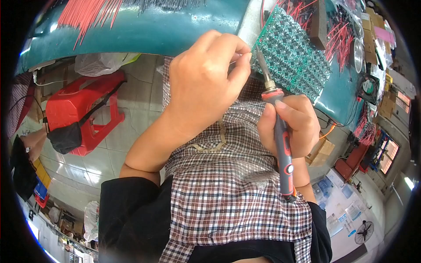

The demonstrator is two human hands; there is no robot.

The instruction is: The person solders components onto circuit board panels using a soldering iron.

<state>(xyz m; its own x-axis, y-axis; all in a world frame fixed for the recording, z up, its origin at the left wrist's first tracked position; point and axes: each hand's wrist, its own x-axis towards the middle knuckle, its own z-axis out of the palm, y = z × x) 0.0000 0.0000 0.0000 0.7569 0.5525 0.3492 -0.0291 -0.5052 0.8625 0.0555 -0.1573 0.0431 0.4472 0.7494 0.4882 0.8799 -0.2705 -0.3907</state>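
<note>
My right hand [300, 125] is closed around the grey and red handle of a soldering iron [283, 144]. The iron's metal tip points up and away, at the near left edge of a green circuit board panel [291, 52] crowded with small dark parts. Just left of the tip, my left hand [206, 72] pinches a thin silvery strand that looks like solder wire [252, 105]. Part of that strand hangs below the hand in front of my checked apron. My left fingertips come close to the board's edge; whether they touch it I cannot tell.
Bundles of red wires [90, 17] and black wires [169, 4] lie on the teal table [153, 37]. More red wires [340, 41], a dark block [319, 26] and a small fan [367, 87] are at the right. A red stool [72, 107] stands left on the floor.
</note>
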